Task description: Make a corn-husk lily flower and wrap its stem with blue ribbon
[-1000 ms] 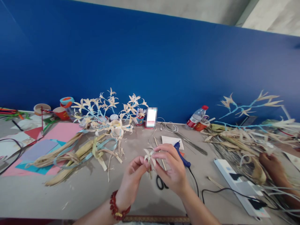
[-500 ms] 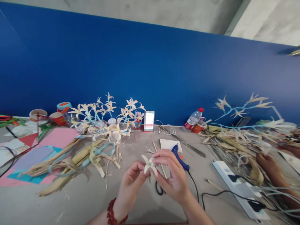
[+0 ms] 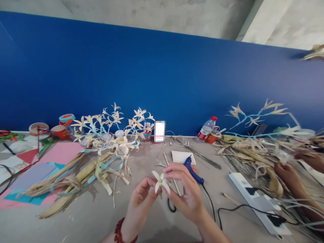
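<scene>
A small cream husk flower (image 3: 159,180) with pointed petals is held up over the grey table (image 3: 101,216). My left hand (image 3: 140,202), with a red bead bracelet at the wrist, pinches it from below. The fingers of my right hand (image 3: 184,192) are closed on the petals from the right. Just behind the right hand lie a blue glue gun (image 3: 192,170), thin wooden sticks (image 3: 172,175) and black scissors (image 3: 172,206), partly hidden by the hand.
Husk strips with pale blue ribbon (image 3: 83,172) and a branch of finished flowers (image 3: 111,126) lie to the left, over coloured paper (image 3: 48,158). A white power strip (image 3: 255,199) with black cables, a water bottle (image 3: 206,129) and another person's hands (image 3: 288,175) in a husk pile are at right.
The camera has tilted up, so the table and my hands sit lower in view. My fingers keep working the flower, whose petals now spread wider.
</scene>
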The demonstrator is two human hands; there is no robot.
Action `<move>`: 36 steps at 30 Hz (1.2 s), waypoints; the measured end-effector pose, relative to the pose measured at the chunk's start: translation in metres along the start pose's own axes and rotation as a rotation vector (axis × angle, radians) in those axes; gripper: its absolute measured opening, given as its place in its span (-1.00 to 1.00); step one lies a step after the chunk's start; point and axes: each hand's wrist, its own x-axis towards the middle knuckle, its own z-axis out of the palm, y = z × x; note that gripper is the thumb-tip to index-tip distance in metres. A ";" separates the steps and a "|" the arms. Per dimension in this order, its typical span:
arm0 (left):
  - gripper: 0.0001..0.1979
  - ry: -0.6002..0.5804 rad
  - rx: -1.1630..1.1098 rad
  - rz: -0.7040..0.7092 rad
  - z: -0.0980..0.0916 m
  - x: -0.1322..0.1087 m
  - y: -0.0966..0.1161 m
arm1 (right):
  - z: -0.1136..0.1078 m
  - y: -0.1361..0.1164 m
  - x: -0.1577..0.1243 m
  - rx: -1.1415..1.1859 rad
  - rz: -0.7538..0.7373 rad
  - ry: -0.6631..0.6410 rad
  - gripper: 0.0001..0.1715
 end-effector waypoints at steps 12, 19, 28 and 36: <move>-0.83 -0.001 0.023 0.043 -0.001 0.000 0.001 | 0.003 0.009 -0.011 0.085 0.073 0.016 -0.60; -0.84 0.034 -0.084 -0.062 -0.001 0.002 0.000 | 0.011 0.015 -0.010 0.379 0.293 -0.011 -0.75; -0.86 0.062 -0.163 -0.110 0.000 0.003 -0.002 | 0.025 0.018 -0.012 0.416 0.341 0.141 -0.77; -0.88 0.091 -0.145 -0.052 -0.001 0.005 -0.004 | 0.026 0.003 -0.021 -0.052 0.081 0.288 -0.85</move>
